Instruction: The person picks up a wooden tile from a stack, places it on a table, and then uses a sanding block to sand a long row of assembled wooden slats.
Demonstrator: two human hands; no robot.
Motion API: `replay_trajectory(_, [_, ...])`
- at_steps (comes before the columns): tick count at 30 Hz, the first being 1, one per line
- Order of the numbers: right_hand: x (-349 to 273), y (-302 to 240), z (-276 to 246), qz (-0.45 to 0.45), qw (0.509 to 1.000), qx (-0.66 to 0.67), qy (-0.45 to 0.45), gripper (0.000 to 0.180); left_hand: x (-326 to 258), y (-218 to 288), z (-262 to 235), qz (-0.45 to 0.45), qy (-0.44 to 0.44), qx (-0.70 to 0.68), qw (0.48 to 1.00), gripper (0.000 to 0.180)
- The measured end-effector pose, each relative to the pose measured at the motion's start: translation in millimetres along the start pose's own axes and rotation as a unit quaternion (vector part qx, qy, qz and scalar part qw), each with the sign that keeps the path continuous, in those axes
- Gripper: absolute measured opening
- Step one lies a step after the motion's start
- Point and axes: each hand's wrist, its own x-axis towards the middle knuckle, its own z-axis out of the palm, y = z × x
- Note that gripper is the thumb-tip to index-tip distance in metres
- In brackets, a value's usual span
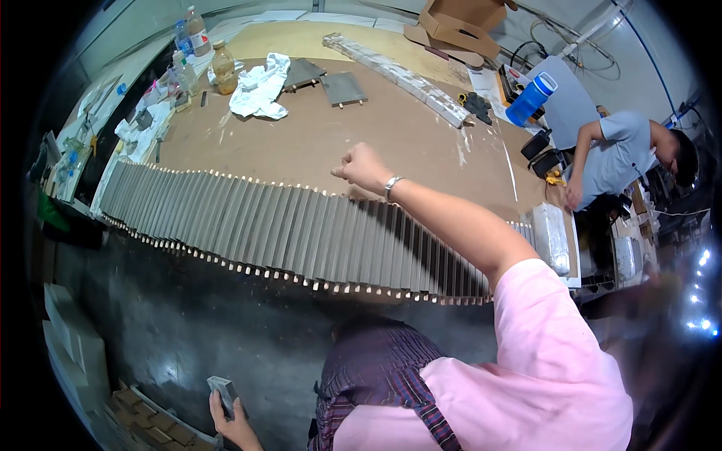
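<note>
A long curved row of thin grey plates, with small pale pegs sticking out along both edges, lies across the near side of the table. Past the row's far edge, my right hand is closed in a pinch above the brown tabletop. Whatever its fingers hold, if anything, cannot be made out. Low at the left, away from the table, my left hand grips a small grey rectangular block between thumb and fingers.
Two grey plates with pegs lie farther back, beside a crumpled white cloth. Bottles stand at the far left. A long, paint-flecked bar, a blue bottle and a wrapped block lie rightward. Another person bends over at the right.
</note>
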Motion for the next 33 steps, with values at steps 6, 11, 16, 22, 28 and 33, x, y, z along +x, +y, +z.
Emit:
replay_trajectory(6, [-40.8,-25.2,33.1,-0.281,0.953,-0.111,0.005,0.061,34.4,15.2,15.7,0.061,-0.037,-0.020,0.997,0.052])
replay_trajectory(11, [-49.0,-25.4,63.3,-0.366,0.907,-0.208,-0.020,0.061,112.4,128.1,54.8,0.240,-0.021,-0.081,0.967,0.053])
replay_trajectory(16, [-56.8,-23.7,57.2,-0.315,0.919,-0.238,-0.018,0.060,153.4,269.7,122.3,0.388,-0.071,-0.044,0.918,0.048])
replay_trajectory(22, [-60.6,-24.8,64.2,-0.314,0.920,-0.233,0.021,0.056,144.2,237.3,111.4,0.470,-0.168,0.072,0.863,0.054])
replay_trajectory(28, [-58.2,-30.2,64.0,-0.317,0.922,-0.221,0.021,0.056,139.6,210.2,17.1,0.355,-0.282,0.084,0.887,0.053])
replay_trajectory(33, [-56.3,-23.3,64.8,-0.316,0.920,-0.232,0.021,0.056,158.2,257.0,91.3,0.462,-0.160,0.034,0.872,0.050])
